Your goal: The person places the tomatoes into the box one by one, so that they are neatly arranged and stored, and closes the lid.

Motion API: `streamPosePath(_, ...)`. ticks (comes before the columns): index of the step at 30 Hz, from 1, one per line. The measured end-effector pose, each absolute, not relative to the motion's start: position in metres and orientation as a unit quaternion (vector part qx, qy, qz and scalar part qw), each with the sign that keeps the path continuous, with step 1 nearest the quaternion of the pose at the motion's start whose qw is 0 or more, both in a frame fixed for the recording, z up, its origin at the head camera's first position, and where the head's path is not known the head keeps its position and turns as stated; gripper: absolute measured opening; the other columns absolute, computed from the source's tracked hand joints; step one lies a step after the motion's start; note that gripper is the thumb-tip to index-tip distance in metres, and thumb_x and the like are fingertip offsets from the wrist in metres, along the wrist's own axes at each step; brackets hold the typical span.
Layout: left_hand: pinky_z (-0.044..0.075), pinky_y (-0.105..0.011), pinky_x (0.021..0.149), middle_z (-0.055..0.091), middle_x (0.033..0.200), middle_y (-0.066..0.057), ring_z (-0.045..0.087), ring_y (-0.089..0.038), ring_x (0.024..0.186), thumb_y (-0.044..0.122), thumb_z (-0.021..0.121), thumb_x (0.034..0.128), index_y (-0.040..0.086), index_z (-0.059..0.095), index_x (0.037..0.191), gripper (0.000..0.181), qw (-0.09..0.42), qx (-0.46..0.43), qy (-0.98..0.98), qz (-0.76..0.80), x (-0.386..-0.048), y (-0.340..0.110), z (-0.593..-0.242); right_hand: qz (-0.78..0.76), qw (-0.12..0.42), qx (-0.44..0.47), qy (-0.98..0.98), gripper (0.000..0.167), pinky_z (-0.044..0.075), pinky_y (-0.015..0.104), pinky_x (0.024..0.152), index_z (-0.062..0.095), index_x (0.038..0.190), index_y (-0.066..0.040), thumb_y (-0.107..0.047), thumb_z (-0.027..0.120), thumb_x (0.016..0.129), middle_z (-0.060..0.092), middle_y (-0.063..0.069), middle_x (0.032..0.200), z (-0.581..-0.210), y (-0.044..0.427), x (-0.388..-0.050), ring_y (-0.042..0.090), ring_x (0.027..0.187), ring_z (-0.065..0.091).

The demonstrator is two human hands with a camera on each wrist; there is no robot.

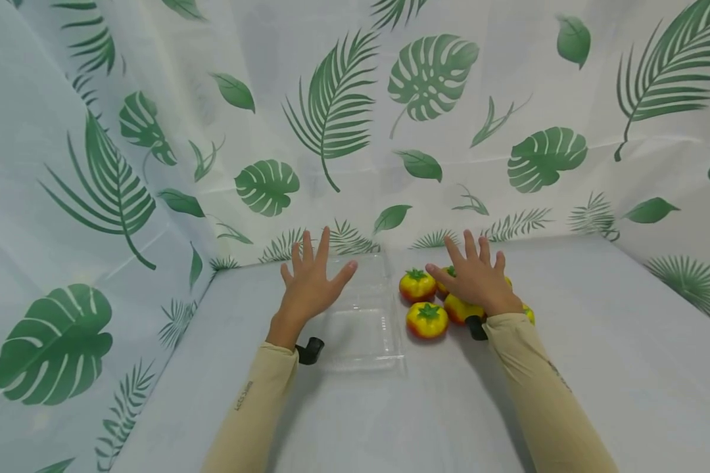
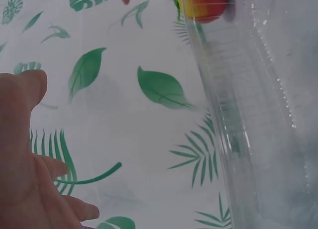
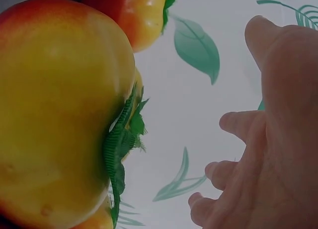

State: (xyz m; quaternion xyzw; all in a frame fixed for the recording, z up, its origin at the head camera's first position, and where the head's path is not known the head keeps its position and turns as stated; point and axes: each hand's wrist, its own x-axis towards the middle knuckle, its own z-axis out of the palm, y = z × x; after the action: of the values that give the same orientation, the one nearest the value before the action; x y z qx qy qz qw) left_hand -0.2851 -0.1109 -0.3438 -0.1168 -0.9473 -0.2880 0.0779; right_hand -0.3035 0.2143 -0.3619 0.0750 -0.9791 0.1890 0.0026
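My left hand [image 1: 311, 287] is held over the left part of a clear plastic tray [image 1: 355, 335], fingers spread and holding nothing. The right hand [image 1: 478, 279] hovers above a group of yellow-and-red persimmons [image 1: 427, 322] with green leafy tops, its fingers also spread. That hand and its wrist hide part of the group. In the right wrist view, one persimmon [image 3: 59, 114] fills the left side, apart from the fingers [image 3: 243, 124]. The tray's edge [image 2: 223, 119] runs down the left wrist view, away from the left thumb and fingers.
The tray and persimmons lie side by side on a pale tabletop [image 1: 438, 414]. A white curtain [image 1: 355, 131] with green leaf prints rises behind and along the left side. Each wrist carries a black camera mount [image 1: 310, 351].
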Motion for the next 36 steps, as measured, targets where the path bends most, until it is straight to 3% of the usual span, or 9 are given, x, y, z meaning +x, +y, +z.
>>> streamPosePath(7,-0.001,-0.075,0.122,-0.01,0.178,-0.014,-0.011,-0.04,0.162,0.068,0.053,0.1028,0.027,-0.003,0.174,0.099,0.055,-0.139,-0.935,-0.321,-0.272,-0.127,-0.345,0.197,0.0,0.076,-0.977,0.097,-0.013,0.079,0.116,0.011,0.171,-0.003,-0.066,0.046,0.107,-0.012,0.034,0.172,-0.359,0.213,-0.303,0.058,0.155,-0.019)
streamPosePath(21,-0.006,-0.077,0.12,-0.009,0.179,-0.011,-0.006,-0.038,0.163,0.065,0.064,0.0993,0.026,-0.004,0.174,0.108,0.036,-0.154,-0.939,-0.305,-0.247,-0.159,-0.357,0.198,-0.008,0.075,-0.977,0.097,-0.01,0.079,0.117,0.012,0.171,-0.003,-0.067,0.045,0.106,-0.012,0.034,0.172,-0.36,0.218,-0.308,0.059,0.155,-0.016)
streamPosePath(32,-0.004,-0.075,0.121,-0.01,0.178,-0.015,-0.008,-0.04,0.163,0.068,0.069,0.0944,0.012,-0.001,0.173,0.119,-0.021,-0.178,-0.951,-0.251,-0.232,-0.185,-0.375,0.204,-0.013,0.078,-0.976,0.096,-0.009,0.079,0.118,0.013,0.171,-0.002,-0.066,0.045,0.107,-0.011,0.035,0.172,-0.363,0.218,-0.307,0.06,0.154,-0.015)
streamPosePath(36,-0.002,-0.076,0.121,-0.009,0.178,-0.017,-0.002,-0.041,0.163,0.068,0.069,0.094,0.007,0.0,0.172,0.121,-0.037,-0.184,-0.954,-0.234,-0.227,-0.193,-0.382,0.205,-0.017,0.078,-0.976,0.096,-0.008,0.079,0.118,0.013,0.171,-0.001,-0.066,0.046,0.107,-0.01,0.035,0.172,-0.364,0.217,-0.307,0.06,0.155,-0.014)
